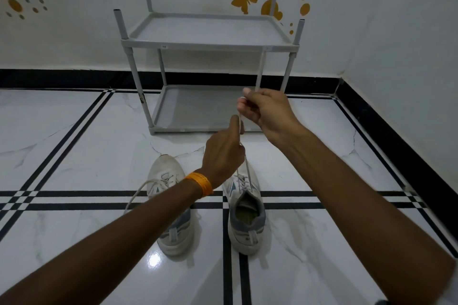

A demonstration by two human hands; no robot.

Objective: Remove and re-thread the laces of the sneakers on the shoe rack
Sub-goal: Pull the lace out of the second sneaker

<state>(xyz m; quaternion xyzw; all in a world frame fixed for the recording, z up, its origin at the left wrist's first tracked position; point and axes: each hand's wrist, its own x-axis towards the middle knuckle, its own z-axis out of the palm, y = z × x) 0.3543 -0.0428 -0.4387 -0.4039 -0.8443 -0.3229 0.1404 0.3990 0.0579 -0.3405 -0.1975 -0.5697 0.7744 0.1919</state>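
Two white and grey sneakers stand side by side on the tiled floor, toes toward the rack. The left sneaker (171,208) lies partly under my left forearm, and its loose lace (138,192) curves out to the left. From the right sneaker (246,215) a white lace (247,168) runs taut upward. My left hand (223,153), with an orange band at the wrist, pinches that lace low down. My right hand (266,111) grips it higher up, and the lace end rises above the fist in front of the rack.
A grey two-tier shoe rack (208,43) stands against the white wall with both shelves bare. The floor is glossy white marble tile with black stripes. A black skirting runs along the back wall and the right wall (396,119).
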